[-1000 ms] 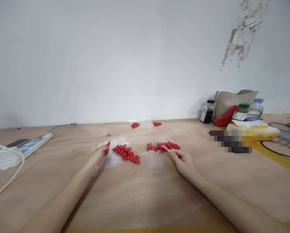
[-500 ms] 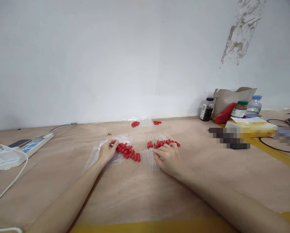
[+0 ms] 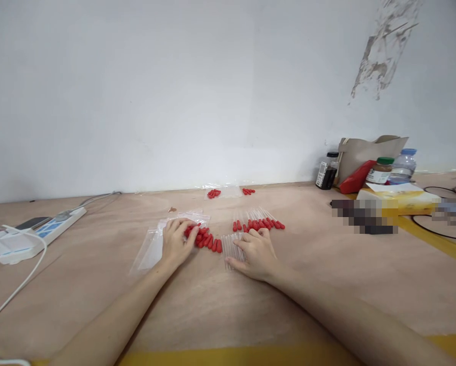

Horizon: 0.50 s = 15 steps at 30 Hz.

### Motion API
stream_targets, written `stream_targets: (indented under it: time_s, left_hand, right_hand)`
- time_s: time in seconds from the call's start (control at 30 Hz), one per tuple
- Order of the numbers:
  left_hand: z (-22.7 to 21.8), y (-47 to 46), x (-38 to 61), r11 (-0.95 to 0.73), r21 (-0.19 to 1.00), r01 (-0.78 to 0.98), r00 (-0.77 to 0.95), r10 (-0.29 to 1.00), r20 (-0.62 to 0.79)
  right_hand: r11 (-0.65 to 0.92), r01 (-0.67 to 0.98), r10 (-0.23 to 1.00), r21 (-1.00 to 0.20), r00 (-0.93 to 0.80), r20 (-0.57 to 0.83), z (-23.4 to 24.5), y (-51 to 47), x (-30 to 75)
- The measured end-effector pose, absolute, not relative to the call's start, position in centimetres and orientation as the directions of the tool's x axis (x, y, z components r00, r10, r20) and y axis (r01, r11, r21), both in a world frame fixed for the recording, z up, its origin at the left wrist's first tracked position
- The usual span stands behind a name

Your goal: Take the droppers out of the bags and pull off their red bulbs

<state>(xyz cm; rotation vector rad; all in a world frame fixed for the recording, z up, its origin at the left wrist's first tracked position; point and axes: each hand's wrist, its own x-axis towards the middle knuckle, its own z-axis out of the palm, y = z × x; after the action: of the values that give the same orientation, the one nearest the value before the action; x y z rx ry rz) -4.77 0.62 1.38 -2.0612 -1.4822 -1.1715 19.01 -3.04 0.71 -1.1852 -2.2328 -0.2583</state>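
My left hand is curled over the left end of a row of red rubber bulbs, thumb and fingers around several of them; its fingertips are partly hidden. Beneath and beside this hand lie clear zip bags. To the right of the bulbs, thin clear tubes lie side by side. My right hand rests over their right part, thumb and fingers apart, with no held object visible. Just beyond it are droppers with red bulbs toward me and clear stems pointing to the wall.
Small bags with red bulbs lie by the wall. On the left are a white power strip, a phone and a cable. To the right stand a dark bottle, a green-lidded jar, a water bottle and a yellow tissue pack.
My left hand has shifted right and rolled over the red bulbs, its thumb now on the near side. My right hand has moved slightly left, its thumb spreading toward me over the tubes.
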Motion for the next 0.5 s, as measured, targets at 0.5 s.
stream_targets:
  time_s: [0.5]
  left_hand:
    - [3.7, 1.8, 3.1, -0.321, 0.089, 0.943, 0.255, 0.868, 0.427]
  right_hand:
    - [0.481, 0.852, 0.704, -0.208, -0.234, 0.671, 1.8, -2.6, 25.6]
